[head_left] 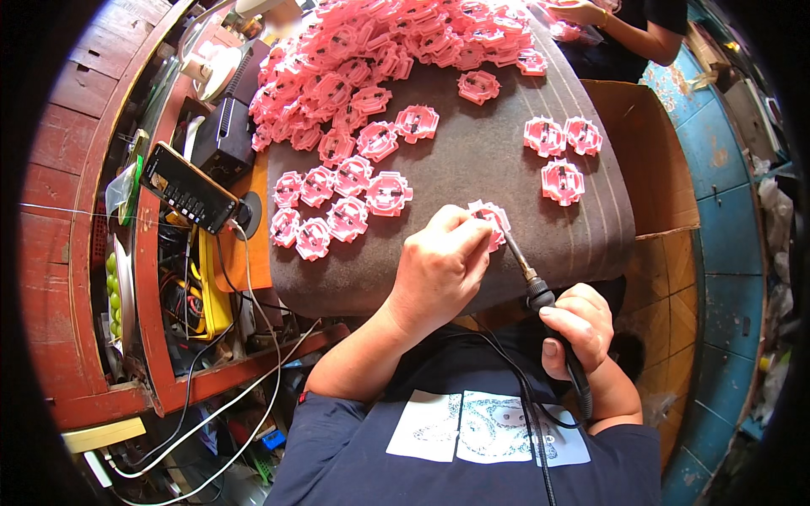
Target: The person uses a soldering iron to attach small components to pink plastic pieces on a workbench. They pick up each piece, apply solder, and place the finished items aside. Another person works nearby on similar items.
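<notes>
My right hand [580,331] is closed around the black handle of a soldering iron [540,291], whose metal tip reaches up to a pink plastic part [496,226] near the table's front edge. My left hand [443,266] has its fingers pinched together at that same part's left side; whether they grip the part or something thin is hidden by the fingers. Several loose pink parts [348,218] with dark pieces in their middles lie left of my hands. Three more pink parts [562,181] sit apart on the right.
A big heap of pink parts [371,51] covers the far side of the dark table [472,152]. A phone [187,187] stands at the left by a black box [224,131]. The iron's cable [525,379] hangs over my shirt. Another person's arm [620,34] shows far right, near a cardboard box [645,160].
</notes>
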`<state>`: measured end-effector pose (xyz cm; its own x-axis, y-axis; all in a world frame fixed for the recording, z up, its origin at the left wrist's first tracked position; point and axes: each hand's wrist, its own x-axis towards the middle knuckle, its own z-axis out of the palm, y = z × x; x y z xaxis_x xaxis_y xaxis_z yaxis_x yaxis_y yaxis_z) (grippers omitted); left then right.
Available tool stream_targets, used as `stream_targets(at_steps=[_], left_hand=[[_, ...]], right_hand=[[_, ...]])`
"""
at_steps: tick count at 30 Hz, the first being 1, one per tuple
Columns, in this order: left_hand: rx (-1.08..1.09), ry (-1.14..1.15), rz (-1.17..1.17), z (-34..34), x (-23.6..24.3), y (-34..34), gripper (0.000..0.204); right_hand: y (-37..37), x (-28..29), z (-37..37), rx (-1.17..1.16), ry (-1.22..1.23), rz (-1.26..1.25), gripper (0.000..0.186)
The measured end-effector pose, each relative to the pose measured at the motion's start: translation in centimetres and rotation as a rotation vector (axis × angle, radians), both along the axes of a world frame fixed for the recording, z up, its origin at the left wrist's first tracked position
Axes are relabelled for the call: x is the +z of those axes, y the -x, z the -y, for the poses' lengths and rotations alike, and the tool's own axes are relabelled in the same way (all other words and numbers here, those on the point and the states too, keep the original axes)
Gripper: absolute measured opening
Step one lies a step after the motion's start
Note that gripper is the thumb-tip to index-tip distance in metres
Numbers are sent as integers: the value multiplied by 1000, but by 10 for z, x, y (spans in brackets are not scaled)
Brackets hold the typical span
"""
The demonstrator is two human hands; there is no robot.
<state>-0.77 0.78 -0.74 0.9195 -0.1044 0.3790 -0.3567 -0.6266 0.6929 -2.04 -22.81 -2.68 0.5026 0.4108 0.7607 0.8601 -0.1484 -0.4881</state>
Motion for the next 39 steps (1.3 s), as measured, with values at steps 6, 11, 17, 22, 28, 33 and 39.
stream_targets(at_steps=[6, 11, 17, 22, 28, 33, 39], left_hand=[[1, 13, -2, 1, 0, 0, 18], [-2, 5, -7, 0, -1, 0, 18], [-6, 9, -14, 0, 0, 0, 18], [-10, 11, -8, 0, 0, -1, 18], [-6, 19, -10, 1, 0, -1, 18], [-4, 11, -3, 1, 0, 0, 18], [0, 20, -5, 0, 0, 0, 18]], right_hand=[[0, -3, -2, 14, -17, -10, 26], [0, -3, -3, 18, -21, -1, 26], [-1, -1, -3, 9, -3, 12, 29], [-1, 1, -4, 10, 15, 30, 33], [2, -1, -1, -16, -1, 7, 28], [3, -6, 2, -56, -37, 3, 28], [3, -8, -4, -131, -77, -60, 35]])
